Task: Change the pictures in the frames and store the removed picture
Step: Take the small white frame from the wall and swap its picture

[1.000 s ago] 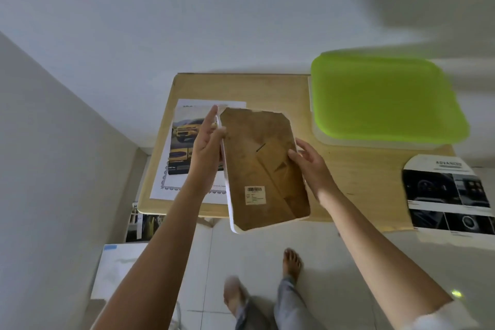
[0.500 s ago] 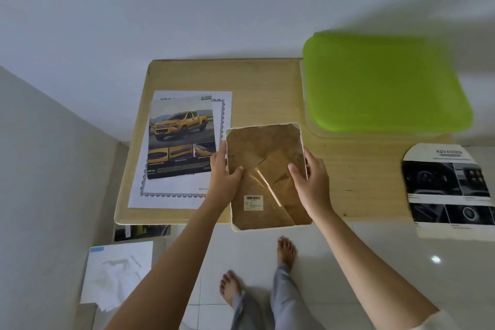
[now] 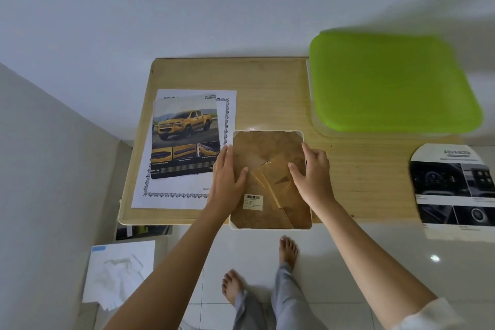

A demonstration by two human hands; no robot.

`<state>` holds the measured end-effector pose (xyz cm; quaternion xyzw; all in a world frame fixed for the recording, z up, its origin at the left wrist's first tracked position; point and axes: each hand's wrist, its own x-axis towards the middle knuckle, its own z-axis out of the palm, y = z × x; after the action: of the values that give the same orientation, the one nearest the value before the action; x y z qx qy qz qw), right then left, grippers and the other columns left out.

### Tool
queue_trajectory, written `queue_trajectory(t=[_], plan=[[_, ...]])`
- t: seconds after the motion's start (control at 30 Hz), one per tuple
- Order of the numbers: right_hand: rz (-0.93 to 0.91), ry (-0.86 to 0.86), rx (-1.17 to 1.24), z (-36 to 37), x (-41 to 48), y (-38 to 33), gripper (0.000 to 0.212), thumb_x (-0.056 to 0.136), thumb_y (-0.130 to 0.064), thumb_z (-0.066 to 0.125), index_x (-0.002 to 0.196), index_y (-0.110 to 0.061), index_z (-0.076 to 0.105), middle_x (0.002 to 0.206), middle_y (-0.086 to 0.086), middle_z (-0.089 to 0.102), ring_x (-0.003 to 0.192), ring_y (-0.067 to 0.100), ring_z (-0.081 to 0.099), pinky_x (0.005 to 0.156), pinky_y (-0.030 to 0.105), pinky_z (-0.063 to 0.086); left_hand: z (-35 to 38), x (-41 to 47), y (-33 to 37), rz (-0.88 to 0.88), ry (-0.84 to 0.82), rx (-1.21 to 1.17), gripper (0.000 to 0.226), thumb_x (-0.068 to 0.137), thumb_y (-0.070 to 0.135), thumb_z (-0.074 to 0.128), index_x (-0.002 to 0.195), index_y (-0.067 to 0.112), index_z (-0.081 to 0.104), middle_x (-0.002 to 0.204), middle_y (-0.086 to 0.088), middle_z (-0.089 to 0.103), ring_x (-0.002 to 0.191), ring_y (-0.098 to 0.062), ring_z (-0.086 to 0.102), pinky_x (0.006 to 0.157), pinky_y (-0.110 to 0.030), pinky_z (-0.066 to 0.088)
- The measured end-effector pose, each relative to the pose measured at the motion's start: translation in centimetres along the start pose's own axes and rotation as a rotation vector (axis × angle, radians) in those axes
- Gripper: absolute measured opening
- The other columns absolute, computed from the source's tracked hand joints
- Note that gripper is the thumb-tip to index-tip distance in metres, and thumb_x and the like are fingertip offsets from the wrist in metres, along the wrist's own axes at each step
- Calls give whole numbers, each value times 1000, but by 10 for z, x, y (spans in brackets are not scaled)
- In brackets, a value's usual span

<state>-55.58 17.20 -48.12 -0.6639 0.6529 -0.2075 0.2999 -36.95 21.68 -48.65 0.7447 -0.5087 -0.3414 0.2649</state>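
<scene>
Face down on the pale wooden table [image 3: 267, 83], the white-rimmed, brown-backed picture frame [image 3: 267, 147] is grasped at both sides by left hand [image 3: 227, 177] and right hand [image 3: 313, 177], thumbs pressed on the backing, steadied, presumably, for opening.

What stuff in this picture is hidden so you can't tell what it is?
- Front of the picture frame: turned face down in the head view, only its brown back shows.
- Writing on the barcode label: too small.
- Inside the box: the green lid covers it.
- Middle of the bordered sheet: the truck picture lies over it.
</scene>
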Motion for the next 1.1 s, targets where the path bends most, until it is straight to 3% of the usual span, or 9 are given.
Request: queue_trajectory(t=[0.2, 0.4, 0.8, 1.1], plan=[[51, -15, -66, 5, 30, -12, 55, 93, -31, 49, 143, -15, 32, 131, 11, 37, 124, 24, 34, 100, 30, 33, -7, -47, -15, 159, -123, 164, 101, 78, 72, 47, 148, 24, -7, 157, 3, -9, 144, -14, -3, 111, -35, 12], [9, -39, -112, 7, 35, -13, 57, 92, -31, 50, 143, -14, 32, 130, 14, 37, 121, 29, 34, 98, 34, 34, 0, -65, -25, 188, -221, 394, 135, 56, 89, 45, 143, 15, -26, 150, -1, -34, 139, -13, -29, 113, -32, -11], [119, -48, 5, 2, 56, -27, 48, 83, -25, 66, 123, -6, 46, 127, 14, 34, 122, 28, 31, 100, 28, 30, 0, -66, -23, 166, -241, 470, 133, 59, 89, 41, 139, 13, -33, 147, -1, -40, 135, -11, -34, 112, -28, -14], [90, -34, 95, -2, 51, -29, 51, 83, -24, 67, 126, -7, 43, 127, 11, 35, 122, 26, 37, 104, 31, 35, 0, -66, -19, 155, -239, 490, 133, 58, 91, 36, 138, 12, -35, 146, -3, -41, 136, -14, -33, 110, -26, -18]])
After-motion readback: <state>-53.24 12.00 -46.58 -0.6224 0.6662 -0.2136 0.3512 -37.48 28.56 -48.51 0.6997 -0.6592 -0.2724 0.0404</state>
